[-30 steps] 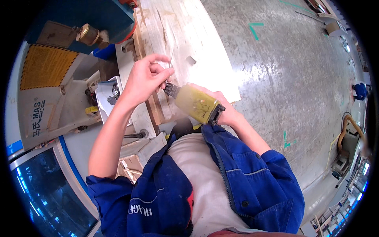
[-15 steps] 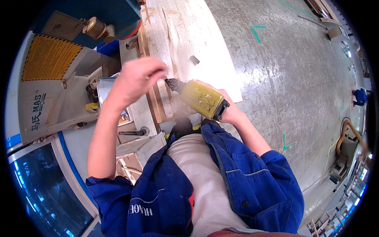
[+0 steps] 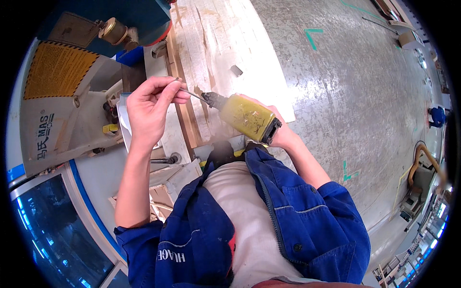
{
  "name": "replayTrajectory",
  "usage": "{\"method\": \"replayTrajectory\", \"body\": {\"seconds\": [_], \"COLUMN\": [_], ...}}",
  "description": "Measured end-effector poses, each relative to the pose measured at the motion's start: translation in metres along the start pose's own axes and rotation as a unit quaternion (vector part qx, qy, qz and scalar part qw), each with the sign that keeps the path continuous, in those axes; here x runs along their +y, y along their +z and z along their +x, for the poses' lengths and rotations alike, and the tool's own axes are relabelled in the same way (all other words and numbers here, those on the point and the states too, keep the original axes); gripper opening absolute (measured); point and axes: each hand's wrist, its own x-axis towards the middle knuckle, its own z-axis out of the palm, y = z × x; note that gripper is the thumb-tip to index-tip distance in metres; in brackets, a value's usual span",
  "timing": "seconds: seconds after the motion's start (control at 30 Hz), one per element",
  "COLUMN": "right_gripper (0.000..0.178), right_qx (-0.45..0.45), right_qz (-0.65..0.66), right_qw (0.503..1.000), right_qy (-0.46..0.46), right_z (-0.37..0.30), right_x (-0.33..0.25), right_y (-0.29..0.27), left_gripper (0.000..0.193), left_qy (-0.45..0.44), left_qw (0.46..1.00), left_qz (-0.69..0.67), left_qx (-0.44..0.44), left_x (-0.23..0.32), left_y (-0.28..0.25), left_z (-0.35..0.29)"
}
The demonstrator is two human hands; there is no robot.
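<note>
Workshop floor, grey and scuffed, fills the right side; green tape marks on it. Blue machine at upper left. Pale wooden board runs beneath the hands; dark patch on it, hole or block, cannot tell which.

Containers, left side. Open box near the left forearm, what look like pale wood pieces inside. White tray mostly behind the left hand; contents hidden. Blue bin by the machine; inside not visible. Brass cup at the machine's side; no view into it.

Yellow-green tool up in front of the body, tilted, above the board's near end, black nose to the left. Right hand carries it from the far side, fingers mostly hidden behind the body.

Left hand pinches a thin rod between thumb and forefinger; far end at the nose, touching or nearly so.

Step in hand, as I judge it: fitting or working the rod at the nose. Next move calls for a steady tool and a light, well-aligned pinch.
</note>
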Motion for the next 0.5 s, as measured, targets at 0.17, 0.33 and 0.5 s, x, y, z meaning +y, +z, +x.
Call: {"method": "replayTrajectory", "body": {"seconds": [0.17,0.33,0.5], "right_gripper": [0.081,0.081,0.081], "right_qx": [-0.005,-0.002,-0.006], "right_qz": [0.001,0.01,0.01], "right_qw": [1.0,1.0,1.0], "right_qy": [0.007,-0.001,0.014], "right_z": [0.0004,0.0001,-0.0008], "right_x": [-0.0007,-0.001,0.0004], "right_y": [-0.0009,-0.0006,-0.0009], "left_gripper": [0.01,0.011,0.012], "left_qy": [-0.01,-0.014,-0.02], "left_qw": [1.0,0.999,0.997], "left_qz": [0.009,0.032,0.024], "left_qx": [0.002,-0.006,-0.072], "left_x": [-0.0044,-0.0014,-0.0011], "left_y": [0.0019,0.0037,0.0049], "left_z": [0.0015,0.0015,-0.0012]}}
